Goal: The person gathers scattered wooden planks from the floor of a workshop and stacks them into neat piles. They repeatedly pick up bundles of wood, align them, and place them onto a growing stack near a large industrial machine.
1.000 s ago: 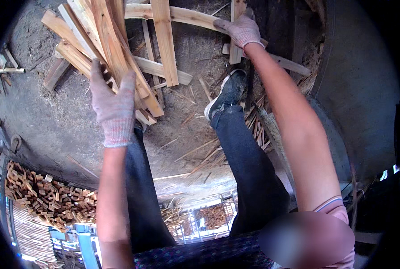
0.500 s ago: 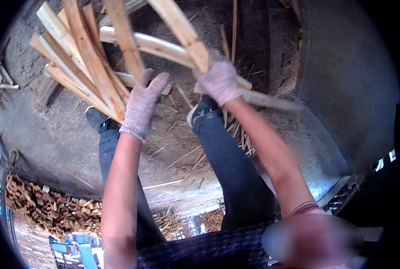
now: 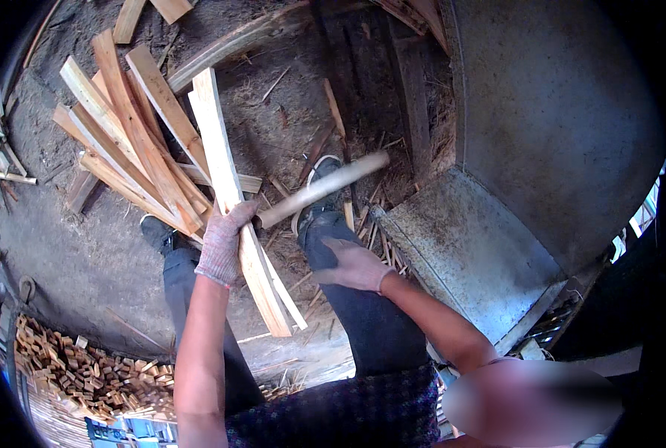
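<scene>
My left hand (image 3: pixel 221 250), in a pale knitted glove, is closed round a pair of light wooden slats (image 3: pixel 222 149). They lie nearly together and slant across in front of my legs, their lower ends slightly spread. My right hand (image 3: pixel 354 265), gloved too, is over my right knee with its fingers stretched out and nothing in them. Between the hands, a blurred piece of wood (image 3: pixel 325 188) crosses above my right shoe, touching neither hand as far as I can see. Left of the held slats, a fanned stack of slats (image 3: pixel 135 142) lies by my left foot.
A metal sheet (image 3: pixel 471 239) slopes on the right below a large grey panel (image 3: pixel 549 127). Beyond the slats a long curved timber (image 3: pixel 236 41) lies on the dirt floor. Lower left is a heap of short wood blocks (image 3: pixel 94 366). Thin offcuts litter the ground around my feet.
My right hand has let go of a slat and come down toward my right knee. My left hand has closed round two slats. A piece of wood now shows motion blur between them.
</scene>
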### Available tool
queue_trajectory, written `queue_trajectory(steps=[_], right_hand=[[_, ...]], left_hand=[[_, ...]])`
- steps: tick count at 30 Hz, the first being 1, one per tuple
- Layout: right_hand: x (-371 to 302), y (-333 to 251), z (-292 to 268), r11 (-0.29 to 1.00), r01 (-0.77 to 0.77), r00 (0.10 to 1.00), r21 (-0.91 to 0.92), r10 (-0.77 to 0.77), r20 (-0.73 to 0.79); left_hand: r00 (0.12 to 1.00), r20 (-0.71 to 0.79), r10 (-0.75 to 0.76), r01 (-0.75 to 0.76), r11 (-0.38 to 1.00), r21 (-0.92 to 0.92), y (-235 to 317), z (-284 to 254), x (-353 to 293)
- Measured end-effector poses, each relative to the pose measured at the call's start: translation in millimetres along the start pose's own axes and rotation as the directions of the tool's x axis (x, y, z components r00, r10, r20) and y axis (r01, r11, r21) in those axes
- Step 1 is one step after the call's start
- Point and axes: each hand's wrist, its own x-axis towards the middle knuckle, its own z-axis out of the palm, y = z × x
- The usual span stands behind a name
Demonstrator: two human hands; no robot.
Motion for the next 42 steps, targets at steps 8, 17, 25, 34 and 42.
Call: queue_trajectory(steps=[8,17,25,34,42], right_hand=[[91.0,-0.7,-20.7,0.796,-0.064,0.82,0.601,0.385,-0.424],[261.7,-16.8,-3.0,0.526,-0.083,0.611,0.846,0.698,-0.374],[158.0,-88.1,-52.1,0.998,0.052,0.737,0.027,-0.02,-0.675],[174.7,-145.1,-240.7,0.883,0.094,0.639,-0.46,-0.408,-0.652],[235.8,-80.4,-454.0,0.48,-0.591,0.578,-0.648,-0.309,-0.756]], left_hand=[[0.884,-0.141,0.446,-0.33,0.808,0.488,47.5,-62.3,-24.2],[0.636,-0.407,0.655,-0.272,0.684,0.677,76.0,-131.3,41.2],[0.669,-0.33,0.666,-0.206,0.593,0.779,49.8,-142.8,60.9],[0.659,-0.424,0.622,-0.138,0.654,0.744,44.0,-143.4,63.4],[0.566,-0.525,0.636,-0.056,0.665,0.745,53.9,-109.0,91.6]])
